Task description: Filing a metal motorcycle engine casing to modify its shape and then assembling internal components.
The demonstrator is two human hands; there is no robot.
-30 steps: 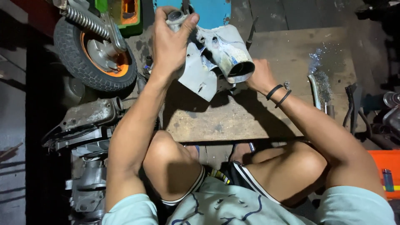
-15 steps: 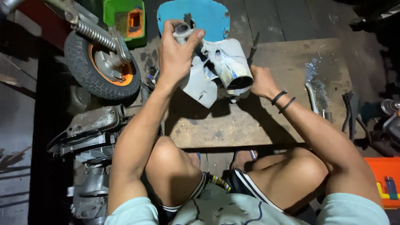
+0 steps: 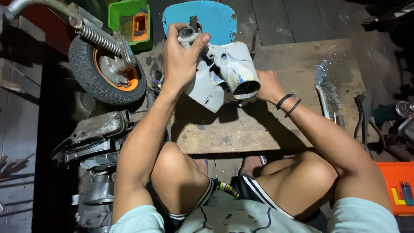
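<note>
The person's left hand (image 3: 183, 58) is closed around the upper tube end of a pale blue-grey scooter headset casting (image 3: 224, 75), thumb hooked over the top, holding it upright above a worn wooden board (image 3: 276, 125). The right hand (image 3: 267, 86) sits behind and below the casting's open round mouth, mostly hidden by the part; it seems to steady the lower side, but whether its fingers are clamped cannot be told. Since a second ago the casting has tipped slightly, so the round opening now faces more toward the wearer, and the left hand has kept its hold while the view slid to bring the part lower in the frame. That suggests the piece is being turned over for inspection or repositioning rather than set down. Beyond the grip lies a blue panel (image 3: 215, 19); left of it stands a small wheel (image 3: 101, 75) with an orange hub.
</note>
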